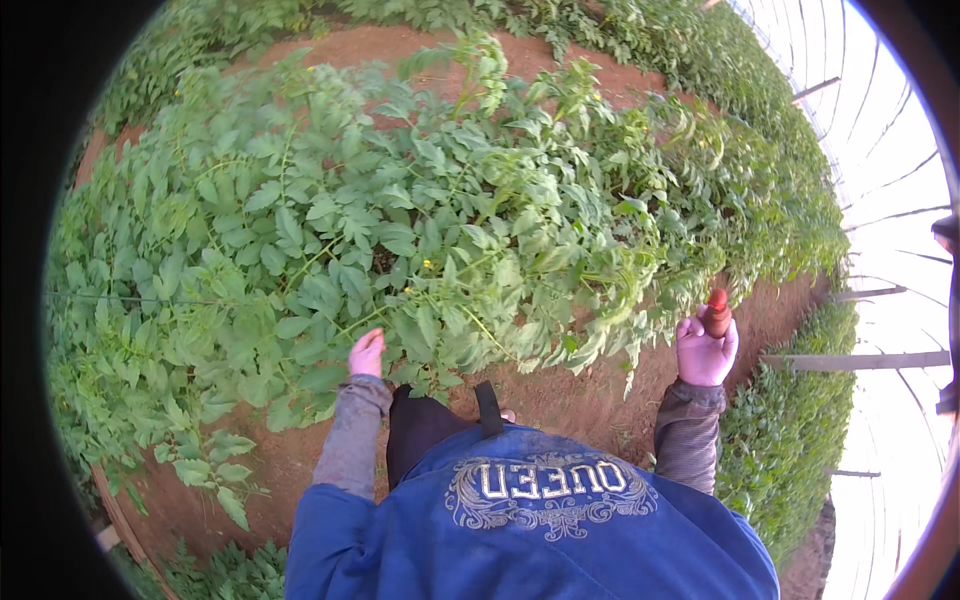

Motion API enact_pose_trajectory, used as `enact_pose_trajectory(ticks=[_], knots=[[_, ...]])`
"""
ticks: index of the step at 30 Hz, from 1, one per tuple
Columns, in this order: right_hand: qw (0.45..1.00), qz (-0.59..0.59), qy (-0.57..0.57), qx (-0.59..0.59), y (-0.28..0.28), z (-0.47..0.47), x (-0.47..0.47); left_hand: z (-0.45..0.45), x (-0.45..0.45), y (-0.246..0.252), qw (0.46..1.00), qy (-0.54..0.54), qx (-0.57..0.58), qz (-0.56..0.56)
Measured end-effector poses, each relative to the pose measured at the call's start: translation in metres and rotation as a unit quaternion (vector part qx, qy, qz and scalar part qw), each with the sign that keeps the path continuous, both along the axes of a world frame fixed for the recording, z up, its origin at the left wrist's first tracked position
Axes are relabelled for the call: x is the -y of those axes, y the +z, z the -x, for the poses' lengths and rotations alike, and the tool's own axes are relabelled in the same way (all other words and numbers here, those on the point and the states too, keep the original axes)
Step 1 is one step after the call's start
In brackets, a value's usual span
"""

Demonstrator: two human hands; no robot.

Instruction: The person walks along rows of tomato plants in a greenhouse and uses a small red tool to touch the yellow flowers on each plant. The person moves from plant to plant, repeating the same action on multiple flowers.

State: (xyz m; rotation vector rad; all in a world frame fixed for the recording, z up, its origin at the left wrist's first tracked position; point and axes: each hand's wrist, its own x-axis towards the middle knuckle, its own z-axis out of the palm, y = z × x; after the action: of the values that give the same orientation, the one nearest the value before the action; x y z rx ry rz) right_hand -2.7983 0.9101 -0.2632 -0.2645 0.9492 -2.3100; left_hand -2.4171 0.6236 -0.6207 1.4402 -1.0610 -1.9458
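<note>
Before me spreads a bushy row of tomato plants [405, 217] with a few small yellow flowers [427, 264]. My left hand [367, 352] is at the near edge of the foliage, its fingers drawn together. Whether it pinches a leaf or stem is too small to tell. On the right, my right hand [706, 349] is raised palm up over the soil, just outside the leaves. Its fingers are curled around a small reddish-brown object [717, 315] with a bright red end, standing roughly upright; its exact kind is unclear.
Reddish bare soil [525, 386] runs between the rows. More plants grow in a row on the right [795, 420] and along the far side [697, 45]. Wooden posts [862, 361] stand against the pale greenhouse cover [892, 300]. A thin line [127, 298] crosses the left foliage.
</note>
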Motion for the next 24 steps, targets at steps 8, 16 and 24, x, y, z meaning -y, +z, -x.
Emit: enact_pose_trajectory(ticks=[8, 16, 24], knots=[[0.972, 0.057, -0.228, -0.01, -0.028, 0.027, -0.29, -0.043, -0.113, 0.018, 0.977, 0.002, 0.17, -0.126], [0.904, 0.111, -0.393, 0.127, -0.056, -0.007, -0.489, 0.16, -0.286, 0.13, 0.891, -0.453, 0.022, -0.026], [0.877, 0.13, -0.415, 0.205, -0.085, -0.013, -0.527, 0.265, -0.354, 0.188, 0.708, -0.694, 0.021, 0.131]])
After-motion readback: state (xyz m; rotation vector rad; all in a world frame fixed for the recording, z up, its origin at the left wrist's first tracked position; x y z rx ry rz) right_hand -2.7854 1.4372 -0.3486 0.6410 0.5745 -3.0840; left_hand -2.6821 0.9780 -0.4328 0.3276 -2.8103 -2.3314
